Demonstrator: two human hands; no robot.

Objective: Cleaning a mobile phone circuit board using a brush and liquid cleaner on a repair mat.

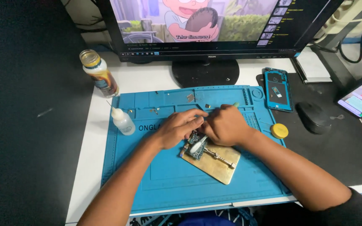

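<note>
White worktop (93,138), bare strip showing left of the blue repair mat (168,184). Above the mat's far edge, a dark monitor (214,46) on a round black stand, cartoon playing on its screen. Blue repair mat itself: silicone, wide, small tray compartments moulded along its far edge, flat field below. Right of the mat, a black pad carrying a black mouse (313,117) and a phone with its back removed (277,88), blue frame, innards exposed. Just off the mat's right edge, a round yellow tin (280,131).

On the mat, right of centre: brass-coloured holder plate (216,161), flat, rectangular, lying askew, with a metal sliding clamp bar across it. Clamped at the plate's upper left corner, a small circuit board (194,150), dark blue-green, dense with tiny components, edges irregular, partly hidden under both hands.

Left hand (177,127) resting on the mat just left of the board, fingers curled, fingertips pressing at the board's edge. Right hand (225,124) clenched around a brush (198,144), pale bristle head down on the board's top face, green handle tip poking out behind the knuckles.

At the mat's upper left corner, a glass jar with a gold lid (99,72); below it, on the mat's left edge, a small clear needle-tip squeeze bottle (122,120).
</note>
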